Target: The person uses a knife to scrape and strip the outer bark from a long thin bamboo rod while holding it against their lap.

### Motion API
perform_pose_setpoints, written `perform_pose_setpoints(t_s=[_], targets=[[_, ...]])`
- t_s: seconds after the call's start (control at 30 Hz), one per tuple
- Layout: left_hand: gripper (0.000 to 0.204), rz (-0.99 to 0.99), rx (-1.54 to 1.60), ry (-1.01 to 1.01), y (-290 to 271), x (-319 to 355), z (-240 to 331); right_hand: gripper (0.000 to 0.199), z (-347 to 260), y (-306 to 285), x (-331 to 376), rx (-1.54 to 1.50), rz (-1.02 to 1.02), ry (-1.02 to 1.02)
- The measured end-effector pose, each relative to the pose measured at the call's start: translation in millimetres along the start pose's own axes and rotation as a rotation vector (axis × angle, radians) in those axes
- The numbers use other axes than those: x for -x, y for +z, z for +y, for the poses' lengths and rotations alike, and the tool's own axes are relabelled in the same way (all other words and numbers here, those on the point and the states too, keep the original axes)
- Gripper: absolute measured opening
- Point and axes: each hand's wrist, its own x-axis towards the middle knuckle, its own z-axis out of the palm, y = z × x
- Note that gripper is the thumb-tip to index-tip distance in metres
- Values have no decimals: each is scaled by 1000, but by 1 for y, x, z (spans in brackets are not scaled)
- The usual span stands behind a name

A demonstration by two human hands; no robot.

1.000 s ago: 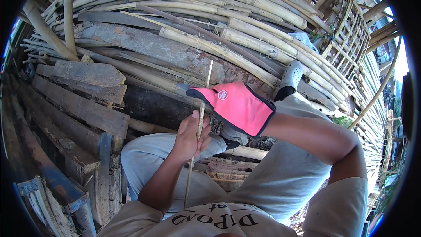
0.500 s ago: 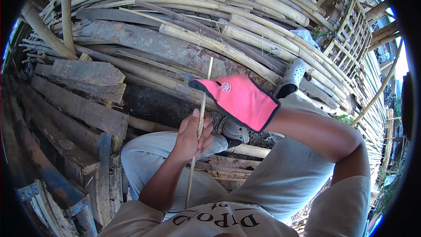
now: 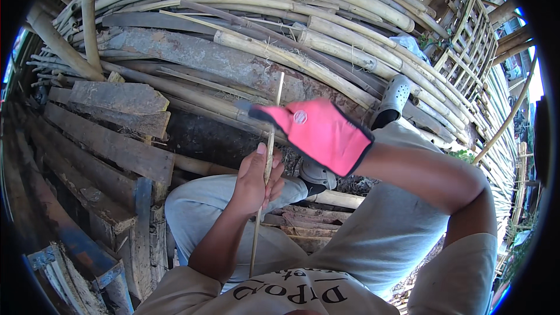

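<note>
The bare left hand [image 3: 255,176] was closed round a thin bamboo strip [image 3: 265,175], fingers curled on it, thumb laid up along its near side. Forearm rose from the lower edge, wrist bent slightly back. The strip ran nearly upright through the fist: its far tip stood above the glove, its near end dropped towards the printed shirt [image 3: 291,294] at the bottom edge.

The right hand [image 3: 318,134], in a pink glove w/ black trim, was held flat, palm down, fingers pointing left, across the strip just beyond the left fist. It looked pressed on the strip or just over it; whether anything was gripped under the glove, can't tell. A dark, narrow tip [image 3: 245,105] stuck out left of the gloved fingers, poss. a blade, not clear. Right elbow was bent sharply, forearm coming in from the right.

Both hands were over the person's lap, grey trousers [image 3: 373,239] beneath. Far side: a stack of bamboo poles [image 3: 303,35]. Left: weathered planks [image 3: 111,140]. A grey clog [image 3: 392,99] showed just right of the glove.
</note>
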Motion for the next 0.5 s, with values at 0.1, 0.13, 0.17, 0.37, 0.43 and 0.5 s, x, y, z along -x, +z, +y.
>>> perform_pose_setpoints(t_s=[0.1,0.13,0.17,0.37,0.43,0.5], targets=[[48,0,8,-5,-2,-3,2,20,13,-8,-10,49,-11,-134],[48,-10,11,15,-3,-1,3,22,11,-14,-17,51,66,-204],[48,-3,13,15,-3,0,4,22,10,-11,-15,46,61,-207],[45,32,-9,-28,-4,-2,-1,21,13,-3,-8,152,-5,-223],[46,2,-7,-11,2,-1,6,21,40,-17,-18,-285,-30,-81],[48,1,-5,10,-2,1,3,19,20,3,-7,-65,-13,-86]])
